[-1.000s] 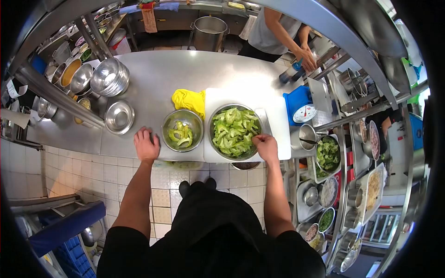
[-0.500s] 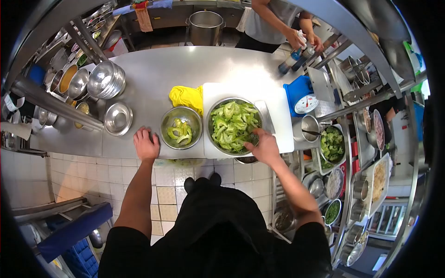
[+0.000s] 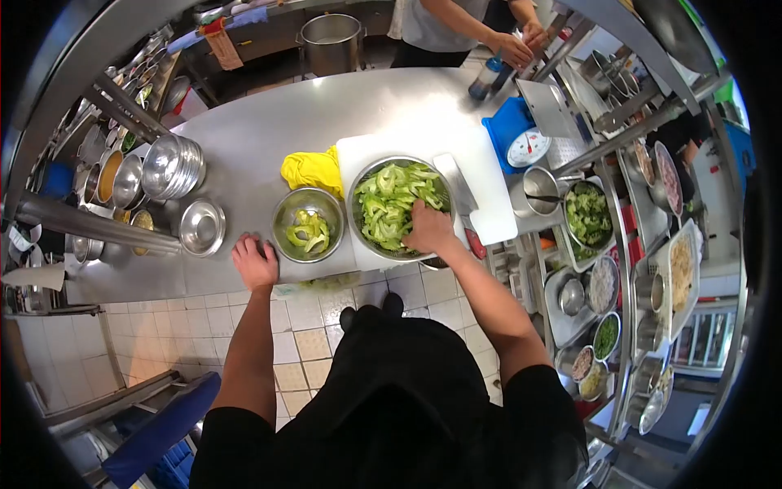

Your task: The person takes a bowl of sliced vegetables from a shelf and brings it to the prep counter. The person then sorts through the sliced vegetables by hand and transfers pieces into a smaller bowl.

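My right hand [image 3: 432, 229] is in a large steel bowl [image 3: 353, 231] of pale-green vegetable slices [image 3: 396, 191]. Its fingers are curled into the slices, and their tips are hidden. My left hand [image 3: 255, 260] rests on the counter's front edge, fingers apart, holding nothing. Just right of it stands a smaller steel bowl [image 3: 281, 242] with a few similar slices [image 3: 309, 232] at the bottom. The large bowl sits on a white cutting board [image 3: 494, 204]. A knife [image 3: 456, 184] with a red handle lies beside the bowl, on its right.
A yellow cloth [image 3: 312, 169] lies behind the small bowl. Stacked steel bowls [image 3: 169, 167] and a single bowl [image 3: 202, 228] stand left. A blue scale [image 3: 507, 134] and food-filled shelves are right. Across the counter, another person's hands [image 3: 521, 49] are near a bottle [image 3: 486, 77].
My right hand has moved from the large bowl's right rim into the slices. My left hand stays on the counter edge. The camera view has shifted and turned slightly, showing the knife's red handle.
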